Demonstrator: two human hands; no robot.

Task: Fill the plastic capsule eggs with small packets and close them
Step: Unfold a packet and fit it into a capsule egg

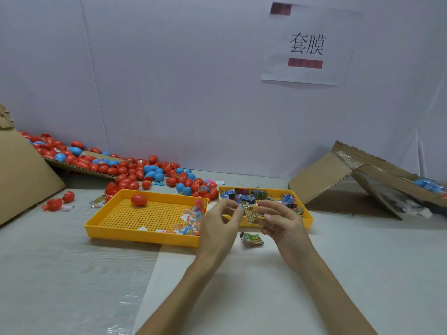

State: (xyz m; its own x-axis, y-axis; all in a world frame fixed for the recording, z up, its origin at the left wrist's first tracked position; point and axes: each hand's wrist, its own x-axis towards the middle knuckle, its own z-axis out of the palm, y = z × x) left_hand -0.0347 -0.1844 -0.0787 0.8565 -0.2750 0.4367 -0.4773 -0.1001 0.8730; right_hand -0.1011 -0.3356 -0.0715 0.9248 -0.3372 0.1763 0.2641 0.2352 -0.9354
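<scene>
Yellow printed packet hangs between both hands above the table, in front of the right tray's near wall. The left hand pinches its upper left corner with thumb and forefinger, the other fingers loosely curled. The right hand pinches its right side, thumb below and fingers bent above. A green packet lies on the table just under the hands. The left tray, yellow with a perforated floor, holds one closed red egg at its far left and a heap of clear packets at its right end; most of its floor is bare. The right tray, touching or just beside it, is filled with small dark and blue packets. Behind the trays a pile of eggs, red and blue, spreads to the wall and onto the left cardboard. Two red eggs lie apart at the left. Folded cardboard stands at the right. The near table, with a white sheet under the forearms, gives open room.
</scene>
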